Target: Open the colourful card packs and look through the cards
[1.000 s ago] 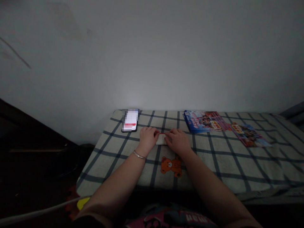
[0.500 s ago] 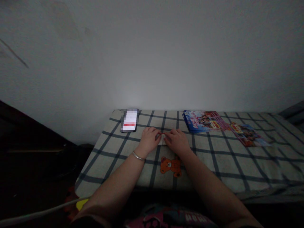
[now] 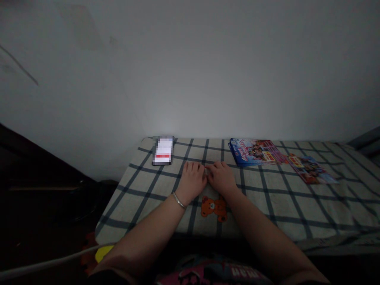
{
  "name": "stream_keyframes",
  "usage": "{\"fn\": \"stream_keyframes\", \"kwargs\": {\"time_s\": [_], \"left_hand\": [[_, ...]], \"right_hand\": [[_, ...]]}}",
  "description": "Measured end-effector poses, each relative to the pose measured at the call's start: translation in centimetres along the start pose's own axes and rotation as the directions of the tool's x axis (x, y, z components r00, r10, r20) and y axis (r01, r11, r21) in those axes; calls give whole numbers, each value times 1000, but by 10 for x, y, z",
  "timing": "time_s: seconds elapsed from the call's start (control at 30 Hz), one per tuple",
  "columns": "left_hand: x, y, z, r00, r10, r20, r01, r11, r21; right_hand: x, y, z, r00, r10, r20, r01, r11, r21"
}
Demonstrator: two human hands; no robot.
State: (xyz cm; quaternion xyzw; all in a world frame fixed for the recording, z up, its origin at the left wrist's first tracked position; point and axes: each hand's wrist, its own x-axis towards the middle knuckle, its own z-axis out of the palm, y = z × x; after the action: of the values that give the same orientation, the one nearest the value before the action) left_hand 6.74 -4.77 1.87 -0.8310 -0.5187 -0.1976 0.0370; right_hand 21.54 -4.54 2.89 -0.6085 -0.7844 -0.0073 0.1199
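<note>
Now left hand (image 3: 193, 179) and right hand (image 3: 221, 179) press together on the blue-checked table (image 3: 267, 200), curled over a small pale folded piece (image 3: 206, 171) just beyond an orange bear print (image 3: 214, 207); grip hidden.

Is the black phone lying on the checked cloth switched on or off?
On: the flat black rectangular phone lies face up, its screen glowing white.

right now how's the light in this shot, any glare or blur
Head view: dim overall, with a soft bright patch on the wall above the phone; left and bottom edges go black; the phone's screen is pixelated; what lies between the left hand and right hand is too dark to tell.
</note>
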Motion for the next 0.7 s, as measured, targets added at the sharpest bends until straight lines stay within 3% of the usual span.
{"fn": "stream_keyframes", "kwargs": {"time_s": [0.27, 0.7], "left_hand": [[-2, 4, 3, 1000, -10, 8, 10, 999, 41], [-3, -15, 2, 993, 119, 23, -120, 990, 72]], "right_hand": [[-1, -3, 1, 1000, 10, -22, -11, 1000, -21], [-3, 10, 5, 999, -27, 34, 27, 1000, -5]]}}
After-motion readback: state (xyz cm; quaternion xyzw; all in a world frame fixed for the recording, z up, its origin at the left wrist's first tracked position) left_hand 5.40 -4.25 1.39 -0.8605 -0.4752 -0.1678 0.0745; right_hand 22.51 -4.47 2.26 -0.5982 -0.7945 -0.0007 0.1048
